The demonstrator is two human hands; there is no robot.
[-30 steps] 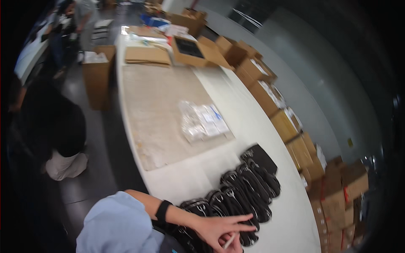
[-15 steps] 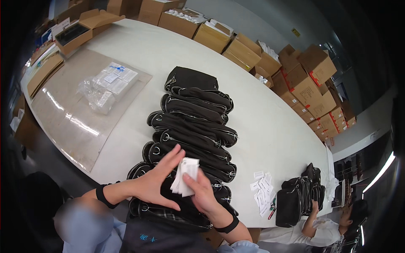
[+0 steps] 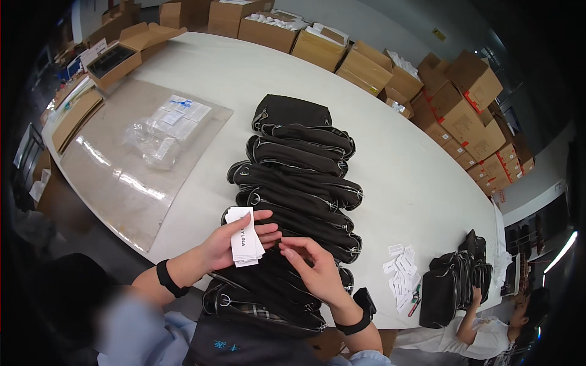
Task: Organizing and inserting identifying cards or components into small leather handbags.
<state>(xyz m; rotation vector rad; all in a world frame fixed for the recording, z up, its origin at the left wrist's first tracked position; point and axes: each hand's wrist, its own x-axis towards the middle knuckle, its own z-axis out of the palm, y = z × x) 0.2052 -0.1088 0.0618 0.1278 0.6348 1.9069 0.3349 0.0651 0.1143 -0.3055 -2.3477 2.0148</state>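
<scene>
My left hand [image 3: 218,249], palm up, grips a small stack of white printed cards [image 3: 245,239] with the thumb pressed across them and the fingers stretched out beneath. Just to its right is my right hand [image 3: 321,276], its fingers loosely bent and thumb apart, with nothing visible in it. Both hands are above a long row of black zippered bags [image 3: 296,180] packed closely on the white table [image 3: 403,183]. Metal rings show on several bags. A plaid lining shows in the bag nearest me.
Loose white cards [image 3: 401,277] and a red-and-green tool [image 3: 415,299] lie to the right. Beyond them, a co-worker [image 3: 485,332] touches more black bags [image 3: 441,293]. A clear sheet [image 3: 104,189] with plastic-wrapped papers [image 3: 180,116] covers the left side. Cardboard boxes [image 3: 320,49] line the far edge.
The cards have passed from my right hand to my left. My left hand has turned palm up beneath them, and my right hand has moved to the right, away from the stack.
</scene>
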